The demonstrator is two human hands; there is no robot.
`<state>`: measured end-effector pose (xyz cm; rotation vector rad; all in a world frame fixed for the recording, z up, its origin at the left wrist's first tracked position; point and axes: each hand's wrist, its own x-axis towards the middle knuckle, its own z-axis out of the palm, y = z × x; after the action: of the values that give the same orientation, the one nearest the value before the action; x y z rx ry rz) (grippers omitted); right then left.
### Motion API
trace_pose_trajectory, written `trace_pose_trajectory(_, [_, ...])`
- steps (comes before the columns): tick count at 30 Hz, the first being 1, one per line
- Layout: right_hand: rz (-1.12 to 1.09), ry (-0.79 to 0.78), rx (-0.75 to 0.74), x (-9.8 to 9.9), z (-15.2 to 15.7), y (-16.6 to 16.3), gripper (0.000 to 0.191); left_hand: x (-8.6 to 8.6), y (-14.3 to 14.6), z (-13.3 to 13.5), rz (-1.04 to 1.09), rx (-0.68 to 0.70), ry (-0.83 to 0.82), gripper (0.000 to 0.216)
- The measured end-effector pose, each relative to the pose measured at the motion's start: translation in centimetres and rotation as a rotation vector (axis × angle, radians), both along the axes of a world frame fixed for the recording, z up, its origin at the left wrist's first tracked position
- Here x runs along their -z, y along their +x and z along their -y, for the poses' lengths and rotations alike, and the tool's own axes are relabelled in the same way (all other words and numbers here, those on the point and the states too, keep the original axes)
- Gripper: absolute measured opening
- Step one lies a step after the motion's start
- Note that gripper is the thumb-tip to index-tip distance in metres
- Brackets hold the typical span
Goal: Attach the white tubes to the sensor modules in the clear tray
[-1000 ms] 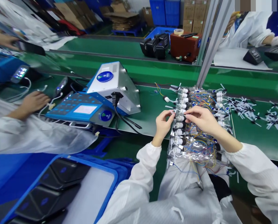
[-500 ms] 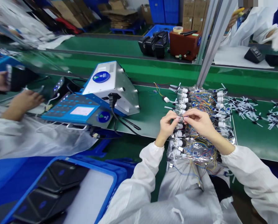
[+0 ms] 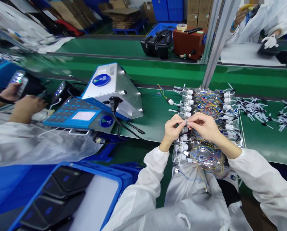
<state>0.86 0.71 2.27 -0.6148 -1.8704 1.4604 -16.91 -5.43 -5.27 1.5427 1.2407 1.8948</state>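
My left hand (image 3: 172, 130) and my right hand (image 3: 203, 126) meet over a clear tray (image 3: 237, 141) full of small white-capped parts (image 3: 188, 102) with coloured wires (image 3: 209, 106). Both hands pinch one small white part (image 3: 185, 122) between thumb and fingertips, in the tray's left column. The tray lies on the green bench (image 3: 155, 115) and overhangs its near edge above my lap. White sleeves cover both my arms.
A blue and silver test machine (image 3: 102, 99) with a black power cable stands to the left. A co-worker's hands (image 3: 25, 107) work beside it. Loose white tubes (image 3: 256, 109) are scattered on the right. A blue tray (image 3: 61, 192) of black devices sits bottom left. Another person works far right.
My hands drew closer together and now both pinch the same part. The co-worker on the left lifted a lit device in one hand.
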Motion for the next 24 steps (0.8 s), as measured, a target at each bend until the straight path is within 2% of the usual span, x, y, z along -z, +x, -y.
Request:
trace_pose_trajectory(5, [0.02, 0.235, 0.061, -0.02, 0.23, -0.09, 0.008, 0.0, 0.23, 0.15, -0.014, -0.017, 0.016, 0.014])
trace_pose_trajectory(11, [0.018, 0.355, 0.072, 0.36, 0.08, -0.03, 0.007, -0.5, 0.02, 0.31, -0.083, 0.035, 0.037, 0.007])
trace_pose_trajectory(15, [0.008, 0.335, 0.014, 0.31, -0.14, 0.27, 0.008, -0.58, -0.44, 0.39, -0.12, 0.084, 0.019, 0.006])
trace_pose_trajectory(20, [-0.008, 0.268, 0.05, 0.36, -0.01, 0.52, 0.006, -0.34, -0.16, 0.41, -0.046, 0.009, 0.083, 0.007])
trace_pose_trajectory(24, [0.002, 0.191, 0.034, 0.66, 0.08, 0.5, 0.007, -0.42, 0.15, 0.56, -0.069, -0.042, 0.096, 0.005])
